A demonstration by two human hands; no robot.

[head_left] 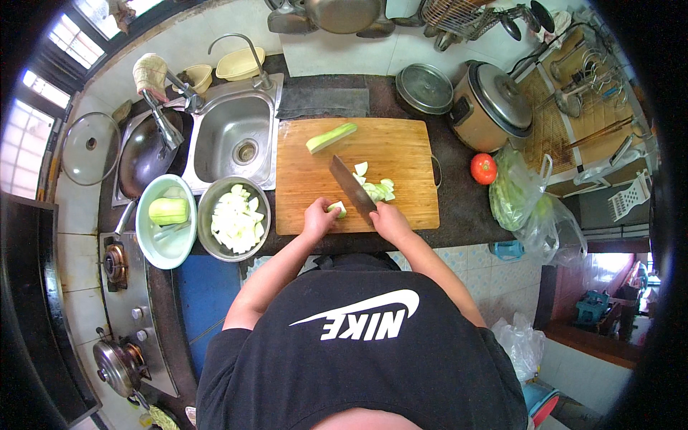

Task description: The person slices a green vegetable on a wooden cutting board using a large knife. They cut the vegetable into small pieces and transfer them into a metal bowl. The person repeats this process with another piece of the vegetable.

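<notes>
My right hand (391, 221) grips the handle of a cleaver (352, 185), whose blade slants over a wooden cutting board (301, 177). Between the fingers of my left hand (320, 217) is a small piece of pale green gourd (337, 208), left of the blade. Cut gourd chunks (380, 190) lie in a pile just right of the blade. Near the board's back edge rests a long gourd strip (331, 137). To the left, a metal bowl (204, 236) holds many cut pieces, and a pale green basin (144, 236) holds a larger peeled gourd piece (168, 210).
Behind the metal bowl is a steel sink (231, 134), with a wok (145, 161) further left. A tomato (484, 169), a plastic bag of green vegetables (510, 193) and a rice cooker (492, 105) stand right of the board. A gas stove (134, 285) is at lower left.
</notes>
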